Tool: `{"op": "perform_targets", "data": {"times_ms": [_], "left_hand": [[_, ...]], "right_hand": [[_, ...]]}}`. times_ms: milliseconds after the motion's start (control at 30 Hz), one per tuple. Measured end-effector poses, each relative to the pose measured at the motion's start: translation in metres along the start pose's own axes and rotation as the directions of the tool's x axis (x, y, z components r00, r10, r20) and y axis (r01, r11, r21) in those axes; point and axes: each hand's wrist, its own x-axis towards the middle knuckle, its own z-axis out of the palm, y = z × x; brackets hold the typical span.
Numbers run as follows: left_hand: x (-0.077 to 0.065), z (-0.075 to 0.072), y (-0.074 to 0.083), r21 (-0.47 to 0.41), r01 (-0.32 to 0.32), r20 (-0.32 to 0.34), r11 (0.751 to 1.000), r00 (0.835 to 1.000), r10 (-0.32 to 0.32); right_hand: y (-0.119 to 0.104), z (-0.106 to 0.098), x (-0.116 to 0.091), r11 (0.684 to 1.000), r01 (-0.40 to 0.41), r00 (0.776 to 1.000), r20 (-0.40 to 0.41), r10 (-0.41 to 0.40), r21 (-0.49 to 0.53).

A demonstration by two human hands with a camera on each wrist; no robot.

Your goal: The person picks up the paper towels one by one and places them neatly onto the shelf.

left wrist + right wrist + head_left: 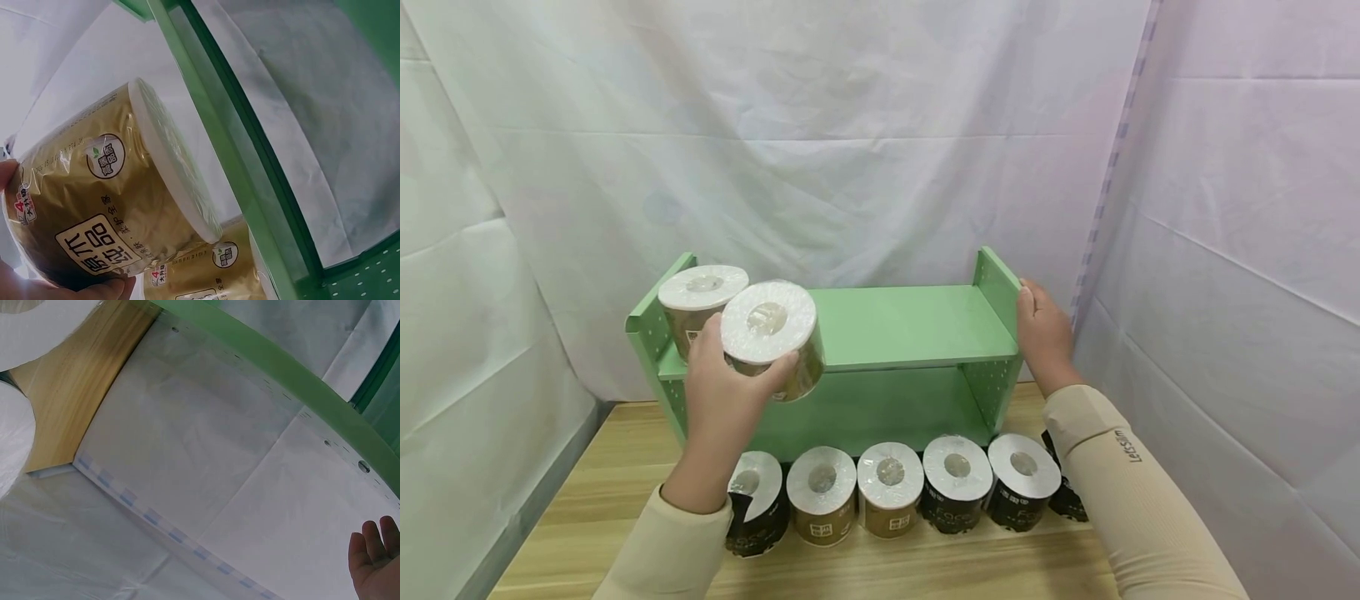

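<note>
In the head view, my left hand (730, 392) grips a gold-wrapped toilet paper roll (770, 321), thumb on its near side. The roll is slightly tilted, in front of the upper board of a green shelf (910, 325). Another gold roll (703, 287) stands upright on that board at the left end. The left wrist view shows the held roll (94, 200) close up, with its printed label. My right hand (1047, 333) rests at the shelf's right side panel (1000, 292). In the right wrist view, its fingers (375, 544) look fairly straight beside the panel.
Several rolls stand in a row before the shelf, some gold (822, 492), some black (957, 483). A black roll (1066, 492) at the right end is partly hidden by my sleeve. The wooden table (602, 500) has white curtains (880, 167) behind and beside it.
</note>
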Motion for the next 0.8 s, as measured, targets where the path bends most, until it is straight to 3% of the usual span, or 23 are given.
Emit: {"op": "perform_targets", "data": {"times_ms": [500,800], "left_hand": [[0.012,0.011,0.008,0.004,0.043,0.026,0.999,0.999,-0.043],[0.016,0.020,0.002,0.007,0.040,0.016,0.999,0.999,-0.040]], "right_hand": [[0.003,0.000,0.003,1.000,-0.011,1.000,-0.021,0.011,-0.011],[0.001,0.000,0.001,1.000,-0.001,1.000,-0.019,0.001,-0.002]]}}
